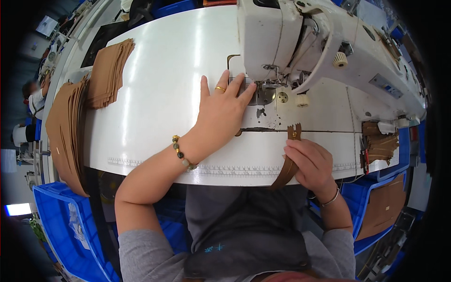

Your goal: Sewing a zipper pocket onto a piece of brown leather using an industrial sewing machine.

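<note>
My left hand (221,105) lies with its fingers spread on the white table, fingertips beside the metal needle plate (264,95) of a sewing machine (277,40). Nothing shows in that hand. At the table's front edge my right hand (310,162) pinches a brown zipper (285,171) between thumb and fingers. The zipper's upper end, with its metal slider, points toward the machine, while the rest hangs down over the edge. The presser foot area sits just beyond my left fingertips, and no fabric is seen under it.
Brown fabric pieces stand in two stacks, a short one (110,73) and a long one (68,131), at the left. A bundle of brown zippers (379,143) lies at the right beside red-handled snips (364,155). Blue bins (70,225) flank the table; a person (37,98) sits far left.
</note>
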`<action>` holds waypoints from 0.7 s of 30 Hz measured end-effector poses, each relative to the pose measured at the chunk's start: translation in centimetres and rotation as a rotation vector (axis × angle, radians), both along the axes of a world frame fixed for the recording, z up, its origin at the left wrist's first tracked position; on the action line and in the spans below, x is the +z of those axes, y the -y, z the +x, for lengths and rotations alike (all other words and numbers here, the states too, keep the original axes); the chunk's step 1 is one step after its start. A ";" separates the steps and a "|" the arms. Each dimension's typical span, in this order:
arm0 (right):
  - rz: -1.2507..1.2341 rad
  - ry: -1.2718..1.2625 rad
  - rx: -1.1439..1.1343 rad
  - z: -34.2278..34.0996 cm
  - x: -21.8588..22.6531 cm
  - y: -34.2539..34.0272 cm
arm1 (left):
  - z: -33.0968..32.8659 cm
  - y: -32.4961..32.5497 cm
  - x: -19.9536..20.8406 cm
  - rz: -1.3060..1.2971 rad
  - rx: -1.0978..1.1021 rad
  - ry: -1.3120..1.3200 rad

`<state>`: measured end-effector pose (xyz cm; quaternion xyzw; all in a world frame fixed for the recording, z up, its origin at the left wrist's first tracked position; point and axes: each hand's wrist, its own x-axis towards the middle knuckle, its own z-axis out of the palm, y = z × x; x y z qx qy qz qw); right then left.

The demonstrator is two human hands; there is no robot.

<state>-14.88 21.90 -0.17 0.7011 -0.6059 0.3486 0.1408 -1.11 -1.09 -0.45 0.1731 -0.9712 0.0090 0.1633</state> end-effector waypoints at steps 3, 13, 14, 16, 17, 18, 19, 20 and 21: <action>0.014 0.003 -0.003 -0.1 -0.1 0.0 | -0.7 0.2 -0.1 -0.080 -0.053 0.053; 0.048 0.120 -0.092 -0.6 0.0 0.0 | -4.7 6.7 -1.1 -0.123 -0.024 0.137; 0.032 0.120 -0.056 -0.7 0.0 0.1 | -4.1 7.6 -1.4 -0.147 0.018 0.033; 0.067 0.100 -0.048 -0.7 0.1 0.3 | -2.2 10.3 -1.6 -0.126 0.072 -0.122; 0.075 0.096 -0.055 -0.7 0.1 0.3 | -0.5 11.9 -1.4 -0.102 0.150 -0.156; 0.081 0.090 -0.052 -0.6 0.0 0.4 | 1.3 13.5 -1.1 -0.075 0.222 -0.194; 0.083 0.081 -0.047 -0.6 0.0 0.5 | 3.4 15.2 -0.6 -0.044 0.307 -0.176; 0.072 0.083 -0.048 -0.5 0.0 0.6 | 5.7 16.8 0.1 -0.011 0.379 -0.164; 0.081 0.072 -0.047 -0.4 0.0 0.7 | 8.0 18.2 0.8 -0.062 0.461 -0.170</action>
